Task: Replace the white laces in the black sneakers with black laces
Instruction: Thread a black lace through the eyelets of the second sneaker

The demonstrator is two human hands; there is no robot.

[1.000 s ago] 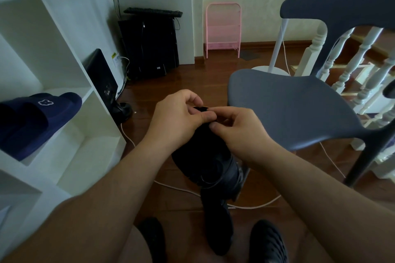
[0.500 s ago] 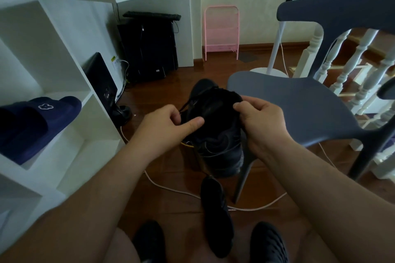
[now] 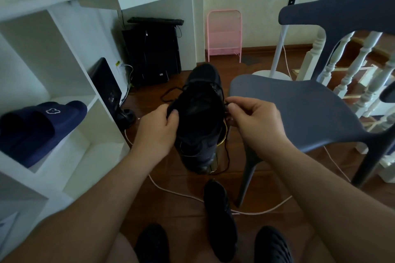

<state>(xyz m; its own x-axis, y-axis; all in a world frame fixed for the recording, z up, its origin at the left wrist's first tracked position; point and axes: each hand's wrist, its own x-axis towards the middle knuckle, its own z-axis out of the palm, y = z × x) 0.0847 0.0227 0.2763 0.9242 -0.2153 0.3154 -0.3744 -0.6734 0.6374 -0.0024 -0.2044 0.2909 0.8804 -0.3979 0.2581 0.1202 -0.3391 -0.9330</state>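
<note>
1. A black sneaker (image 3: pixel 201 121) is held up between the two hands, toe pointing to the far side, heel nearest the person, above the wooden floor (image 3: pixel 183 196).
2. The left hand (image 3: pixel 157 128) is at the sneaker's left edge, its thumb and fingers pinching a black lace (image 3: pixel 171 94) that loops out to the left (the loop hangs free in the air).
3. The right hand (image 3: pixel 254 119) is at the sneaker's right edge, fingers curled and pinching the lace's other end by the collar.
4. A second black sneaker (image 3: pixel 220 220) lies on the floor near the person, below the held one.
5. A grey chair (image 3: pixel 299 109) stands just right of the hands.
6. Navy slippers (image 3: pixel 40 126) sit on a white shelf (image 3: pixel 70 168) at left.
</note>
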